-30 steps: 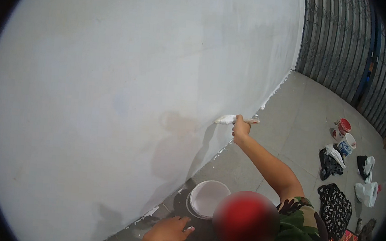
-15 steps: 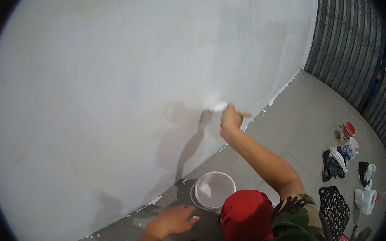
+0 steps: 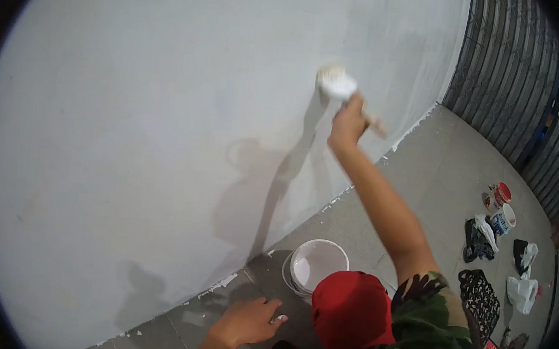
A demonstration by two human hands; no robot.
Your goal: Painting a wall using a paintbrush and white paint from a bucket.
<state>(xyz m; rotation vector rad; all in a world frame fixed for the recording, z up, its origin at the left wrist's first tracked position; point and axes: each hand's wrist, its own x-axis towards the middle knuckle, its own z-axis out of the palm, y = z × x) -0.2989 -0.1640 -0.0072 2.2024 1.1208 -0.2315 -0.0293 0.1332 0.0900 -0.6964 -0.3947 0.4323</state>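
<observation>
– Reading the view from above as a dial, what's up at one o'clock?

– A wide, white-smeared paintbrush (image 3: 340,85) with cream bristles and a tan handle, right by the smooth, pale grey-white wall (image 3: 164,133); it's blurred, so I can't tell whether the bristles are touching

– Who has hold of it?

– The bare right hand (image 3: 349,122), clenched round the handle, the butt of it poking out between four and five o'clock. The arm runs down to a green, brown and black camouflage sleeve (image 3: 428,324) at five

– And the other one?

– The bare left hand (image 3: 246,321) is at six o'clock, slack, fingers loosely bent, grasping nothing that I can see. Just beyond its fingertips, at five, stands a round, whitish plastic bucket (image 3: 326,253), pale inside, close by a rounded bulge of bright red cloth (image 3: 350,314)

– What's over by three?

– A small red-and-white tub (image 3: 502,192) on the grey tiled floor (image 3: 417,172), next to a white-and-blue plastic tub (image 3: 503,221). At two there's a ribbed grey metal shutter (image 3: 497,73)
</observation>
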